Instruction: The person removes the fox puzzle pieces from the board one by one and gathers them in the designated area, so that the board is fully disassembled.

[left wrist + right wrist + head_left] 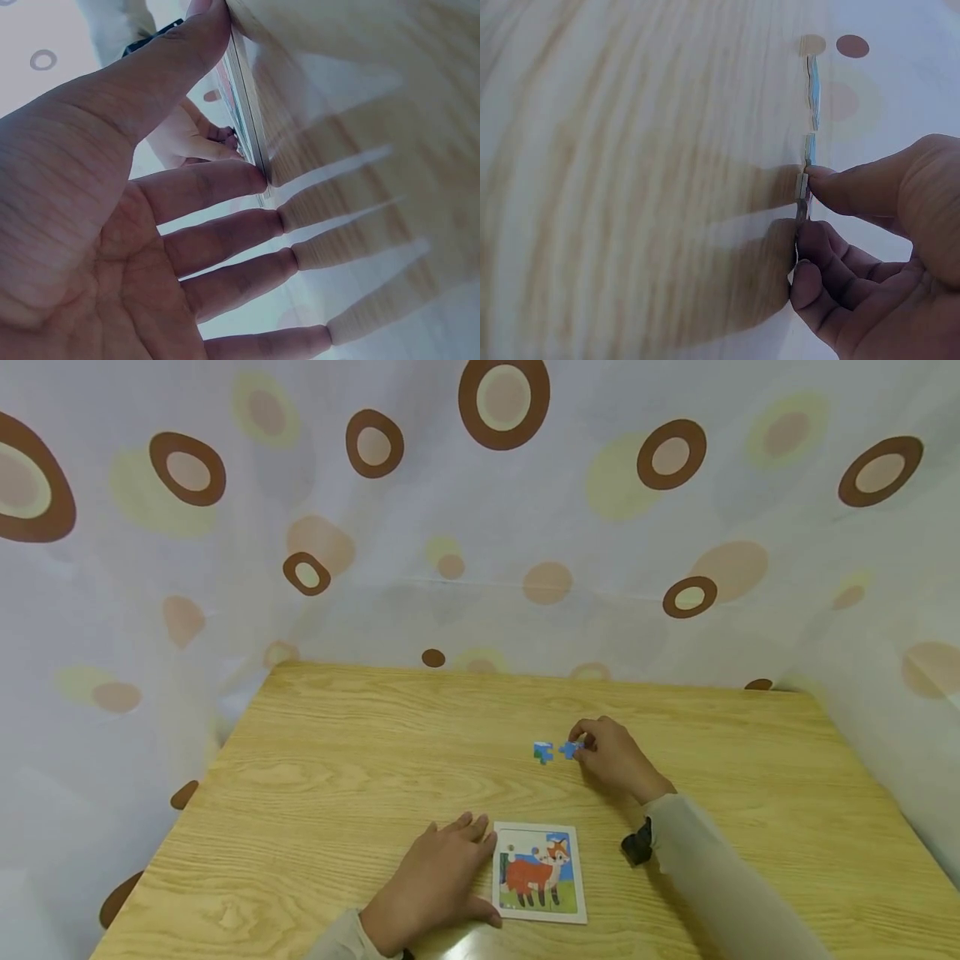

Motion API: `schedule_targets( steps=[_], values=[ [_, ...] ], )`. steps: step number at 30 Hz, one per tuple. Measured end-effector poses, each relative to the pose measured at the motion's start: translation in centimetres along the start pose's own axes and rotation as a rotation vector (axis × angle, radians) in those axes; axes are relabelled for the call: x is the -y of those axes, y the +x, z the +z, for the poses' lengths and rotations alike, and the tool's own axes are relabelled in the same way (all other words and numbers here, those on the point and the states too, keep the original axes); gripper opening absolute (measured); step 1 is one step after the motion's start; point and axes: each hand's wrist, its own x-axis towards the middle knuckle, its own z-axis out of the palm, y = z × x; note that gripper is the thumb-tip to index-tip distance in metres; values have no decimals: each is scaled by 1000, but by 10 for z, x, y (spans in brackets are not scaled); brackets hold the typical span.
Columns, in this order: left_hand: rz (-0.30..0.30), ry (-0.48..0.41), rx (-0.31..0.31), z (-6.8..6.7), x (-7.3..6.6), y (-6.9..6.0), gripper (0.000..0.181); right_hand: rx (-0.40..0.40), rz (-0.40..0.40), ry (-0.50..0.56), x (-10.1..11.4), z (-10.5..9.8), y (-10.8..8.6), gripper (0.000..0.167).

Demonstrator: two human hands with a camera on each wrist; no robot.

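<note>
A framed fox puzzle (536, 872) lies on the table, its upper left part showing bare board with small round marks. My left hand (438, 881) rests beside it with fingers spread, thumb and fingertips at the frame's left edge; in the left wrist view the left hand (150, 247) touches that edge (251, 112). Farther back, my right hand (617, 758) pinches a blue puzzle piece (570, 749) at the table surface. Another blue and green piece (543, 752) lies just left of it, apart. In the right wrist view, the right hand (885, 255) has thumb and fingers on the piece (810, 148).
The wooden table (337, 777) reaches back to a patterned curtain (480, 527) that hangs behind and at both sides. A black band-like object (637, 845) is at the right sleeve's cuff.
</note>
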Motion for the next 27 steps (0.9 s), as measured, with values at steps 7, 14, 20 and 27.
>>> schedule_targets(
  steps=[7, 14, 20, 27],
  values=[
    [1, -11, 1, 1, -1, -2, 97, 7, 9, 22, 2, 0, -6, 18],
    [4, -20, 5, 2, -1, -2, 98, -45, 2, 18, 16, -9, -27, 20],
    [4, 15, -12, 1, 0, -1, 98, 12, -116, 37, 42, -1, -55, 10],
    [7, 29, -36, 1, 0, 0, 98, 136, -148, 88, 56, 20, -84, 15]
  ],
)
